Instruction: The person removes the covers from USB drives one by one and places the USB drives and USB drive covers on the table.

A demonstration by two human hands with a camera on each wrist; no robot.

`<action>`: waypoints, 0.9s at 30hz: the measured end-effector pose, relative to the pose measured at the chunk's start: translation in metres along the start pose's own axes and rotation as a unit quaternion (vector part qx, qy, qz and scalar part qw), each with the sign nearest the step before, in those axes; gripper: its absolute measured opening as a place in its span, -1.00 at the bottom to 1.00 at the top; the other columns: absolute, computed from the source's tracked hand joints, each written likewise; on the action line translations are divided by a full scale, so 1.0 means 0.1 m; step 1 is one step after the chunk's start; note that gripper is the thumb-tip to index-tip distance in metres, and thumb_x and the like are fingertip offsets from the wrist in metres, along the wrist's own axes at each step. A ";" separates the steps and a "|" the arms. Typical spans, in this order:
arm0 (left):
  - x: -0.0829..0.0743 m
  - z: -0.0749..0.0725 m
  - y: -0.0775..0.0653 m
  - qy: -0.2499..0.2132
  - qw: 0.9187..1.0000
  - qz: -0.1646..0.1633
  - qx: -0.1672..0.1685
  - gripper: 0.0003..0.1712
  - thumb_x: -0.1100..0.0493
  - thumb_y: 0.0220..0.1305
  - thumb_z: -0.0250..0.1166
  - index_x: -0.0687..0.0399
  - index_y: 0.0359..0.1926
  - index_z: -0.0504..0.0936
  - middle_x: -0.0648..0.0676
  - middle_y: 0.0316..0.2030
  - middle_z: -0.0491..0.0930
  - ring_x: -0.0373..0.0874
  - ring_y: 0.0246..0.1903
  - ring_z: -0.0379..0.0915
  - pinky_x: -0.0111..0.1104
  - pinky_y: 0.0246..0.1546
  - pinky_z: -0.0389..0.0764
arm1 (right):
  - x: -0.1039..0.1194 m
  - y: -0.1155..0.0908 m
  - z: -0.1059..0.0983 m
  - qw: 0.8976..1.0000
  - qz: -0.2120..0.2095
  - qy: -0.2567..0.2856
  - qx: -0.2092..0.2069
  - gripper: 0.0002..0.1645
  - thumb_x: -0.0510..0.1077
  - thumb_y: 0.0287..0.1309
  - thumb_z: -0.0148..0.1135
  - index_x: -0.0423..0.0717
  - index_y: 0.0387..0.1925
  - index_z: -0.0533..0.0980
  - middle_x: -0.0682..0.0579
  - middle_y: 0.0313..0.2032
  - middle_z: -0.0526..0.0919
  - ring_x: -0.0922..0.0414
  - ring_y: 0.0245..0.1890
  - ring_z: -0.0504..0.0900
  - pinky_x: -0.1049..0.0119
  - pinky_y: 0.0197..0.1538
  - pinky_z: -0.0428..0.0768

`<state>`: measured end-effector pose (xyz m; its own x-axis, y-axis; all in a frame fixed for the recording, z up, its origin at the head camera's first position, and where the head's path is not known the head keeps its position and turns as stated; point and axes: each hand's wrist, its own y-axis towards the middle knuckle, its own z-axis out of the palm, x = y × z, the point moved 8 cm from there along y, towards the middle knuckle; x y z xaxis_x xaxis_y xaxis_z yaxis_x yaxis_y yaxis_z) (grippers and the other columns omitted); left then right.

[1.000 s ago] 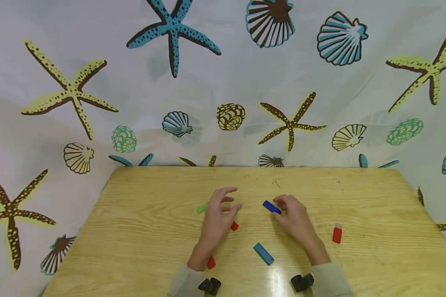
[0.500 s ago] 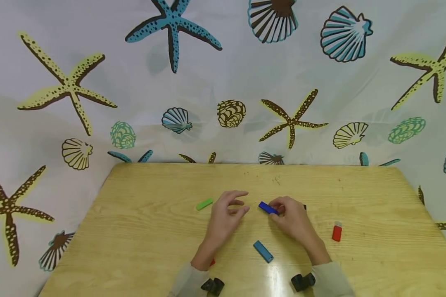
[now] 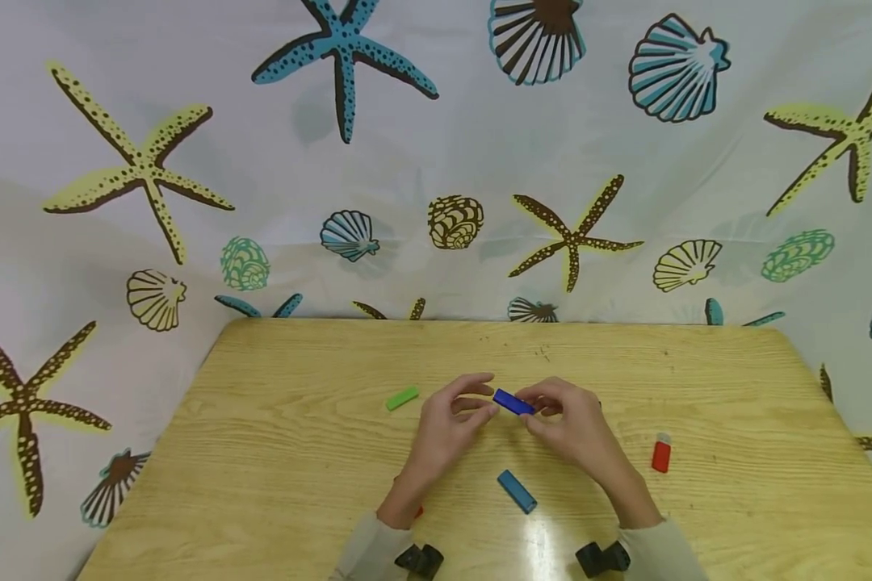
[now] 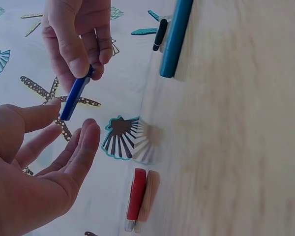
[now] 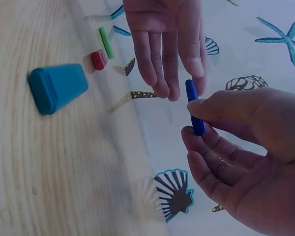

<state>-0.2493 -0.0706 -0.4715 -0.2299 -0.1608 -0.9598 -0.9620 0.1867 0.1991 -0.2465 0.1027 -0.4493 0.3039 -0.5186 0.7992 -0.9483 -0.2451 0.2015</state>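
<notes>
In the head view my right hand [image 3: 570,415] pinches a small, slim dark blue stick [image 3: 513,402] between thumb and fingers, raised off the table. The stick [image 4: 76,96] points toward my left hand [image 3: 450,424], its end lying in the gap between that hand's thumb and fingers. In the left wrist view the left fingers [image 4: 86,150] are spread and loosely bent around that end, and seem not to grip it. From the right wrist view, the right thumb [image 5: 199,108] presses the blue stick [image 5: 194,108] against the fingertips.
On the wooden table [image 3: 291,468] lie a light green stick [image 3: 403,398], a teal-blue stick [image 3: 517,491] in front of the hands, and a red stick with a silvery end [image 3: 661,453] at right. Another red piece [image 3: 419,512] shows partly behind the left wrist. A patterned cloth [image 3: 407,161] hangs behind.
My right hand lifts the blue stick and brings it leftward. The left hand has moved right, toward the stick, uncovering the green stick.
</notes>
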 end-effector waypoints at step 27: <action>-0.21 0.02 0.01 -0.101 0.994 0.000 0.048 -0.78 0.41 0.37 0.32 0.42 0.00 0.62 0.34 -0.25 0.69 0.18 -0.24 0.74 -0.17 -0.16 0.75 | 0.29 -0.05 -0.17 0.994 -0.083 0.072 0.012 -0.76 -0.33 0.19 0.47 -0.10 -0.10 0.71 0.07 -0.20 0.71 0.17 -0.27 0.70 0.29 -0.17 0.73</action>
<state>-0.2454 -0.0646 -0.4516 -0.1865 0.0352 -0.9818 -0.9411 0.2804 0.1889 -0.2343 0.1024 -0.4176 0.4377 -0.3470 0.8295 -0.8836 -0.3369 0.3253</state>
